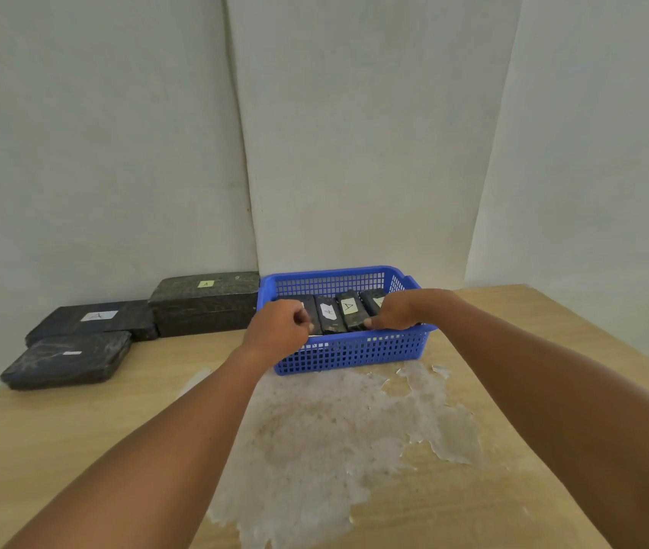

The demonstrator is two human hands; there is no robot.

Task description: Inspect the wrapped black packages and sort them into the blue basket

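A: Where do the packages sit?

B: Four small black wrapped packages stand side by side in the blue perforated plastic basket, which rests on the light wooden table near its far edge. The second from the left carries a white label, the third a pale label with a handwritten A. The leftmost one is mostly hidden behind the knuckles, and the rightmost shows only its upper end.

A: And the hands?

B: Both reach over the basket's near rim. The left hand has its fingers curled tight at the left end of the row; whether it grasps the leftmost package or is simply clenched beside it, I cannot tell. The right hand is curled too, thumb pointing left toward the third package, its fingers down over the rightmost one. The grasp itself is hidden, so I cannot tell that either.

A: Anything outside the basket?

B: Three larger dark wrapped parcels to the left. A tall box-shaped one with a small yellow label stands just beside the basket against the pale wall. A flat one with a white label lies left of it, and another flat one lies nearer the viewer. A patch of peeled, whitish veneer spreads across the tabletop in front of the basket
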